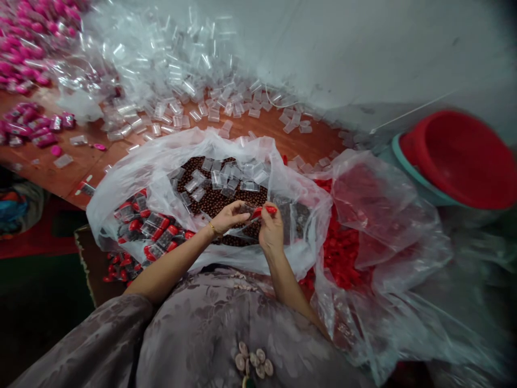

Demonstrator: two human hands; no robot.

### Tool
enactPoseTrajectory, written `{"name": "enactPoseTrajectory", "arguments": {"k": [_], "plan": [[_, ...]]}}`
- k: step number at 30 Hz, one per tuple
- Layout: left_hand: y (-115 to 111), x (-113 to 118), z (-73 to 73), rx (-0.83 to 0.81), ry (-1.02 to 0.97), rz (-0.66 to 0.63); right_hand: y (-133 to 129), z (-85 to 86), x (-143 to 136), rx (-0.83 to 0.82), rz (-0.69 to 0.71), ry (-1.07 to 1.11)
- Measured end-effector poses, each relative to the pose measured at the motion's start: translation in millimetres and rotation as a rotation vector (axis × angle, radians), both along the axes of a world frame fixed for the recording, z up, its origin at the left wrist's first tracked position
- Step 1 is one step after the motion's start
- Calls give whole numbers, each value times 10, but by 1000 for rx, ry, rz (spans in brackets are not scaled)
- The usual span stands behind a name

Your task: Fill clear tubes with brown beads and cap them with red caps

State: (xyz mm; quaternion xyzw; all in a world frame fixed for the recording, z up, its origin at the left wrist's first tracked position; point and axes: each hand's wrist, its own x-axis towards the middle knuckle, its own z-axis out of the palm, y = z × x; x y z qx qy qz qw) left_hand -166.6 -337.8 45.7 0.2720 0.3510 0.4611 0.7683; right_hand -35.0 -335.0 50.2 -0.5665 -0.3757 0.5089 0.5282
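My left hand (230, 217) is closed around a small clear plastic container (248, 209), mostly covered by my fingers. A red cap (270, 209) is pinched in my right hand (271, 230), at the container's end; I cannot tell whether it is fully seated. Both hands are over a white plastic bag (137, 151) spread open, with small brown beads (210, 207) inside. Several clear containers (226, 175) lie on top of the beads. Left of my left forearm, filled containers with red caps (157, 229) are piled.
Loose red caps (343, 253) fill a clear bag (388, 215) on the right. Clear containers (177, 70) heap along the wall on the orange table (315, 140). Pink caps (24, 43) and pink-capped pieces (32, 124) lie left. Red and blue basins (464, 159) stand right.
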Motion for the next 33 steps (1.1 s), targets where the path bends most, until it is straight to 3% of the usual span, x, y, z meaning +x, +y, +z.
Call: {"name": "enactPoseTrajectory", "arguments": {"k": [4,8,14,17,21,24,28,33], "plan": [[45,-51,10,60,76,45,-27,55,181,-46,110,-141],[45,-78,19,74,123,7,-8,191,328,-5,312,-476],[13,-98,46,75,148,-90,-17,358,379,103,750,-880],[15,-126,66,87,155,-99,-34,332,385,18,701,-947],[17,-173,87,75,115,-119,1,316,392,13,499,-730],[9,-196,102,75,76,-206,69,390,357,163,604,-599],[-8,-214,134,72,72,-274,164,481,289,376,790,-637],[-38,-226,127,39,35,-302,197,459,234,394,788,-618]]}}
